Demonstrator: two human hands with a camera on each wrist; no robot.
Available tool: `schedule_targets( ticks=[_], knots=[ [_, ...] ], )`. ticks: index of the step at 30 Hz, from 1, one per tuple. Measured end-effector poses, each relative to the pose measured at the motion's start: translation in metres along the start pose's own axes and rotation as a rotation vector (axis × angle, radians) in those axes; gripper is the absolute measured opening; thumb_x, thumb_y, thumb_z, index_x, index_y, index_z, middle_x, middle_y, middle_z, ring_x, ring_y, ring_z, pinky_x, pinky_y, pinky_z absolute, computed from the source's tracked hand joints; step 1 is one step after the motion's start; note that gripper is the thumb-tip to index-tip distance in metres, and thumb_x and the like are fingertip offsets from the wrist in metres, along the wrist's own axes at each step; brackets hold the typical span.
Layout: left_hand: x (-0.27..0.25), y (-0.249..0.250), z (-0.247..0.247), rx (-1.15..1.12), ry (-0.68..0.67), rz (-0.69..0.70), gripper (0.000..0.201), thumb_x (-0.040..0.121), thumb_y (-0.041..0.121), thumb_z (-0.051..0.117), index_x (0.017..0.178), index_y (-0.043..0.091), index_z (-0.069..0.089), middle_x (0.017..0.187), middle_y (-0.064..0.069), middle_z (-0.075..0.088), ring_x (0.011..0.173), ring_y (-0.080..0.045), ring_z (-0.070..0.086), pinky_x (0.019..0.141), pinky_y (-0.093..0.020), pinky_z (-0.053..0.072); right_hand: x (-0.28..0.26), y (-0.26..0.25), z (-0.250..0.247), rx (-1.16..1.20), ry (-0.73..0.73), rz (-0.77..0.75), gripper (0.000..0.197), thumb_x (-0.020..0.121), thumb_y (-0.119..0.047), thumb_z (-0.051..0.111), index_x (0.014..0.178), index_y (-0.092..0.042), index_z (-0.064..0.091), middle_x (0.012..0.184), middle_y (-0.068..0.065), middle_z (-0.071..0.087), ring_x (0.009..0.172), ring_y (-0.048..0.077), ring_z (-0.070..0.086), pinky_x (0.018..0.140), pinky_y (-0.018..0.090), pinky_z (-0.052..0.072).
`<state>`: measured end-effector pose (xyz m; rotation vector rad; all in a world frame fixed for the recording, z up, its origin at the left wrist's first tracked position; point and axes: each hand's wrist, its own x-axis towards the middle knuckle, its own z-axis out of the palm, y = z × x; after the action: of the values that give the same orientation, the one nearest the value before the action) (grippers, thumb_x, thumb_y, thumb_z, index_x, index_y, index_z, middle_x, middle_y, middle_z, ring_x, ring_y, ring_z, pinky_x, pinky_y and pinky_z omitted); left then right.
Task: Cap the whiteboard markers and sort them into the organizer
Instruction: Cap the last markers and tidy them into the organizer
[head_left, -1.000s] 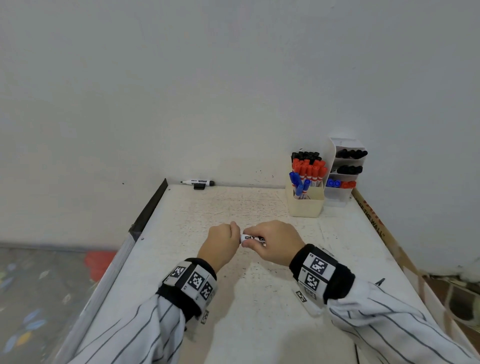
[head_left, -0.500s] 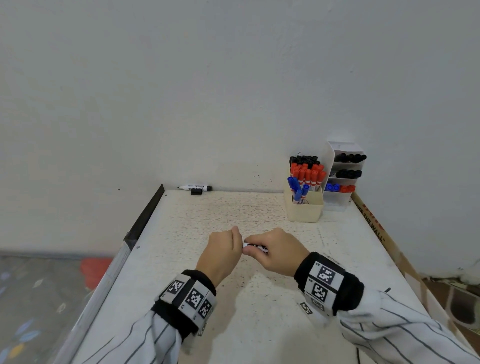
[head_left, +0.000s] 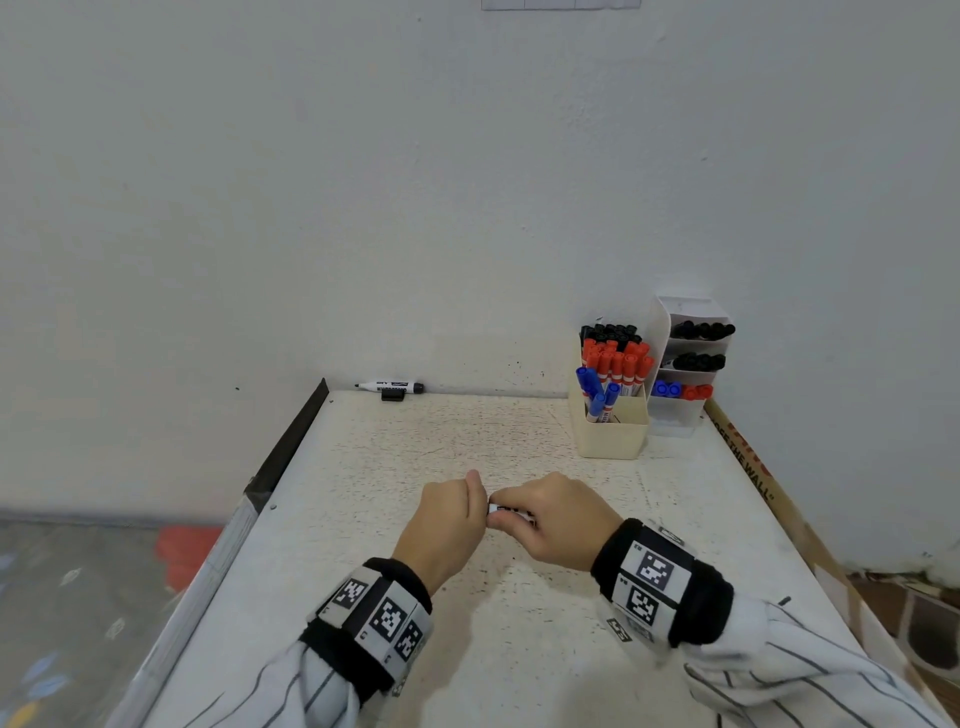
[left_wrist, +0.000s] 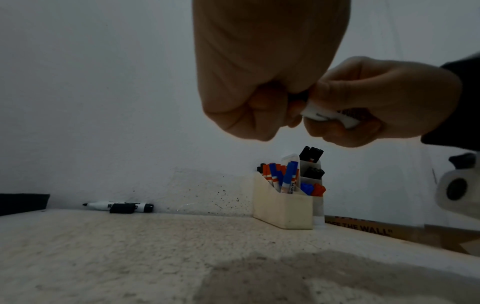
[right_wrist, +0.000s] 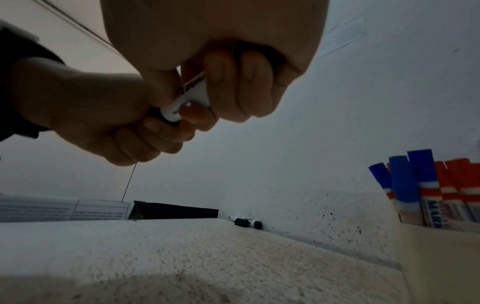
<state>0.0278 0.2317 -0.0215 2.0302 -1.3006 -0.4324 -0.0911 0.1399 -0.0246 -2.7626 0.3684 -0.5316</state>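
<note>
Marker (head_left: 511, 512) being held above the table (head_left: 519, 426) mid-front, right hand (head_left: 558, 519) curling round its white barrel, left hand (head_left: 449, 522) closing over the cap end. Risk: cap going on crooked if the ends are misaligning, leaving it loose for the organizer (head_left: 613, 439).

You are wearing white sleeves (head_left: 810, 691) with thin dark pinstripes, and black wristbands (head_left: 665, 587) carrying black-and-white square code tags. Your hands are gripping a white marker (left_wrist: 328, 116) printed in black. At one o'clock, the cream box (head_left: 615, 436) is showing blue, orange-red and black caps; the white organizer (head_left: 675, 415) beside it is showing the same colours. The off-white table (head_left: 467, 431) is looking dark-speckled. At eleven o'clock, an uncapped marker (head_left: 389, 386) is showing white with black ends.
</note>
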Motion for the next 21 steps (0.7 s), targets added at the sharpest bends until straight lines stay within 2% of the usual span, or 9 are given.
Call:
schedule_targets(
  ticks=[2,4,9,13,16,17,19,21],
  knots=[
    [0.001,0.001,-0.001,-0.012,0.021,0.017,0.042,0.101,0.014,0.025,0.060,0.019,0.028,0.049,0.002,0.035,0.043,-0.012,0.030,0.043,-0.023,0.028,0.000,0.001,0.003,0.164,-0.026,0.061,0.054,0.081,-0.057,0.029,0.089,-0.021,0.067,0.060,-0.006,0.056,0.051,0.008,0.045,0.054,0.025,0.038],
    [0.003,0.003,-0.002,0.006,0.026,0.048,0.046,0.101,0.017,0.025,0.056,0.017,0.031,0.048,0.001,0.035,0.042,-0.010,0.031,0.044,-0.019,0.030,0.000,0.002,0.006,0.222,0.005,0.062,0.053,0.082,-0.057,0.032,0.092,-0.020,0.068,0.062,-0.004,0.059,0.052,0.008,0.047,0.056,0.028,0.042],
    [0.010,0.003,0.002,0.089,-0.016,0.086,0.048,0.102,0.017,0.023,0.054,0.017,0.030,0.048,0.001,0.034,0.046,-0.017,0.033,0.053,-0.022,0.025,0.000,0.012,0.009,0.188,0.005,0.066,0.054,0.082,-0.058,0.032,0.093,-0.019,0.069,0.066,0.000,0.065,0.055,0.013,0.052,0.057,0.032,0.045],
    [0.022,0.000,0.001,0.118,-0.038,0.090,0.045,0.102,0.020,0.023,0.057,0.020,0.029,0.052,0.004,0.036,0.050,-0.016,0.036,0.054,-0.025,0.026,0.004,0.015,0.014,0.159,0.013,0.153,0.058,0.079,-0.062,0.030,0.095,-0.020,0.066,0.070,0.000,0.065,0.058,0.013,0.051,0.059,0.029,0.042],
    [0.037,-0.002,-0.005,0.073,-0.059,0.079,0.045,0.101,0.024,0.024,0.058,0.017,0.036,0.057,-0.001,0.045,0.058,-0.019,0.044,0.062,-0.033,0.037,0.013,0.014,0.013,0.112,-0.005,0.264,0.040,0.090,-0.052,0.041,0.102,-0.020,0.060,0.069,0.001,0.059,0.065,0.020,0.054,0.059,0.031,0.040],
    [0.043,-0.004,-0.007,0.051,-0.071,0.083,0.047,0.102,0.026,0.025,0.061,0.013,0.042,0.061,-0.005,0.049,0.062,-0.020,0.047,0.063,-0.032,0.038,0.017,0.014,0.013,0.091,-0.016,0.303,0.034,0.093,-0.048,0.041,0.104,-0.020,0.058,0.066,-0.002,0.054,0.065,0.019,0.052,0.056,0.029,0.038],
    [0.056,-0.011,-0.009,-0.079,-0.096,0.021,0.051,0.101,0.037,0.023,0.073,0.010,0.056,0.067,-0.004,0.053,0.064,-0.017,0.048,0.060,-0.027,0.037,0.025,0.016,0.013,0.016,-0.035,0.349,0.030,0.095,-0.044,0.038,0.107,-0.022,0.054,0.066,-0.005,0.049,0.065,0.018,0.048,0.051,0.025,0.032],
    [0.072,-0.023,-0.009,-0.223,-0.095,-0.084,0.052,0.100,0.044,0.018,0.088,0.013,0.058,0.073,-0.001,0.055,0.063,-0.013,0.048,0.058,-0.024,0.036,0.030,0.022,0.013,-0.059,-0.013,0.365,0.029,0.096,-0.043,0.036,0.109,-0.022,0.052,0.072,-0.003,0.051,0.067,0.018,0.049,0.051,0.025,0.031]
  ],
)
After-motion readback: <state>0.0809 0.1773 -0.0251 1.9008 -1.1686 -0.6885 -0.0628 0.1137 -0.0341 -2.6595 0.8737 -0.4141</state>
